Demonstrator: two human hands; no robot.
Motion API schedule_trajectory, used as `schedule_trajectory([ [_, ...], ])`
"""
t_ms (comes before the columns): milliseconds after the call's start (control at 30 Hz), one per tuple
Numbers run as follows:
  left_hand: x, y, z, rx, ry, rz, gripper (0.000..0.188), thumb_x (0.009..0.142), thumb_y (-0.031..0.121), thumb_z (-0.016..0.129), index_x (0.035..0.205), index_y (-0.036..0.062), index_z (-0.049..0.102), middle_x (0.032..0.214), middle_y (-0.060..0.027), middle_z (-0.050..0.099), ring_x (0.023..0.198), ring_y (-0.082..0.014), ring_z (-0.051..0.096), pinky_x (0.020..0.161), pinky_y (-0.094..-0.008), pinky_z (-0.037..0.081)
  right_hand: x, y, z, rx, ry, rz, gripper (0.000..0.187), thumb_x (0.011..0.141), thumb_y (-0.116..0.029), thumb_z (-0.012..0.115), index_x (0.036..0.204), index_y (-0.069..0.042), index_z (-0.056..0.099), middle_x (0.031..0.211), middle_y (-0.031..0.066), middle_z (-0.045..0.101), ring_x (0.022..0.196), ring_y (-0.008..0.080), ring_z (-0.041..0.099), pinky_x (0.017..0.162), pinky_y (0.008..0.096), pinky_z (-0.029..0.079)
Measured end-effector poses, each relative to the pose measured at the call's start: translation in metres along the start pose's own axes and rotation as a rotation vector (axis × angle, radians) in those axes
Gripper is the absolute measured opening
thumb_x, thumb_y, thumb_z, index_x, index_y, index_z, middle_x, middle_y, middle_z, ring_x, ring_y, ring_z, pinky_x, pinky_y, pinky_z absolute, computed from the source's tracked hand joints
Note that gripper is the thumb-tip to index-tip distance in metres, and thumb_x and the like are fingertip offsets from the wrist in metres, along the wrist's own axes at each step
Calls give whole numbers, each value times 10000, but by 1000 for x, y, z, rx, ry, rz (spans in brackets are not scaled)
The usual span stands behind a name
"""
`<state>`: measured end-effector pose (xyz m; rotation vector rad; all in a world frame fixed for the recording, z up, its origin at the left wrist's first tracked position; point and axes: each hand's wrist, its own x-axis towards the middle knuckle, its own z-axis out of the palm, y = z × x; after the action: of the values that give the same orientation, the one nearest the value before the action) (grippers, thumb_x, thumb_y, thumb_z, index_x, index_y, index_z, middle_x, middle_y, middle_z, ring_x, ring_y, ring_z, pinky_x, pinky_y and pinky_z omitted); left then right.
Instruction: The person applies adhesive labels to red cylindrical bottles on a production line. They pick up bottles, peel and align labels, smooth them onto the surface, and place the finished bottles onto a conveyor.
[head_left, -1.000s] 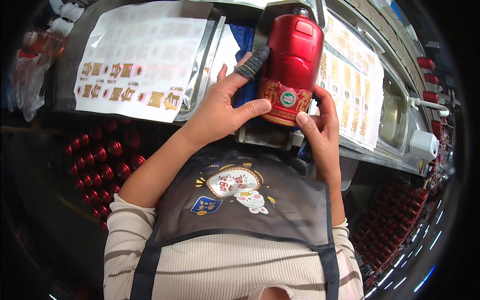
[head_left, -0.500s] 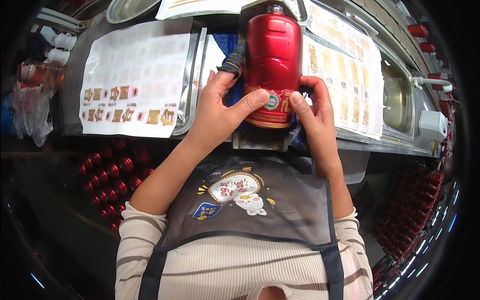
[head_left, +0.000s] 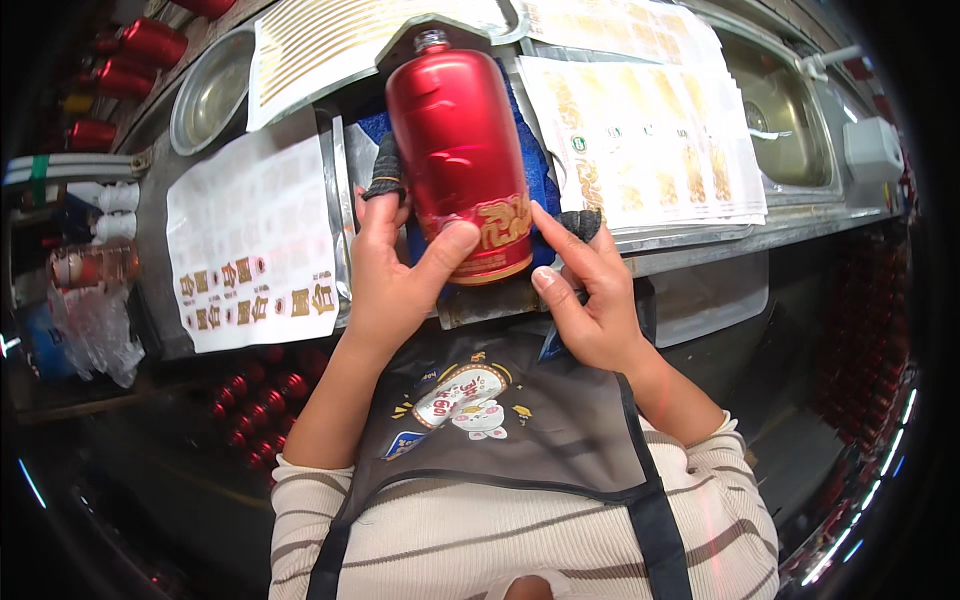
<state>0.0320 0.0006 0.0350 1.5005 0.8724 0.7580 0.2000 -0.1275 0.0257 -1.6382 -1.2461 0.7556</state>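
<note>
A glossy red bottle (head_left: 455,130) with a short bare neck lies tilted in front of me, its neck pointing away. Around its lower end runs a red and gold decal band (head_left: 500,225). My left hand (head_left: 390,275) is closed on the bottle's left side, thumb across the band and fingers partly hidden behind it. At the right edge, the index fingertip of my right hand (head_left: 600,305) meets or nearly meets the bottle; its thumb stands apart, with nothing held. Each hand wears a dark knitted finger cover. Under the bottle, a blue cloth (head_left: 538,165) shows.
On the left lies a white decal sheet (head_left: 250,200) with gold characters. A stack of printed sheets (head_left: 640,140) is on the right, beside a metal sink (head_left: 825,165). A striped sheet (head_left: 330,50) and a metal bowl (head_left: 183,115) lie behind. Red bottles (head_left: 250,410) stand below the counter.
My right hand has drawn its thumb off the bottle's front and moved down and out. The bottle has turned, bringing the gold motif forward and the green emblem out of sight. My view has swung.
</note>
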Motion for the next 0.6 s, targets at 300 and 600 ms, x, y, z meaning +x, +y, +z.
schedule_trajectory([
  [300,-2,-11,-24,-137,-114,-129,641,903,277,731,1371,-42,431,1303,-152,570,1213,-195,532,1056,-341,395,-8,2,9,-17,27,-22,630,878,-167,672,1471,-80,481,1050,302,544,681,350,596,658,368,514],
  [600,-5,-6,-28,-60,-69,-156,709,884,392,731,1363,-42,441,1262,-132,576,1169,-191,543,1032,-337,401,-5,3,12,46,-26,-110,601,888,-138,657,1438,30,482,1243,293,562,1041,381,590,913,371,486],
])
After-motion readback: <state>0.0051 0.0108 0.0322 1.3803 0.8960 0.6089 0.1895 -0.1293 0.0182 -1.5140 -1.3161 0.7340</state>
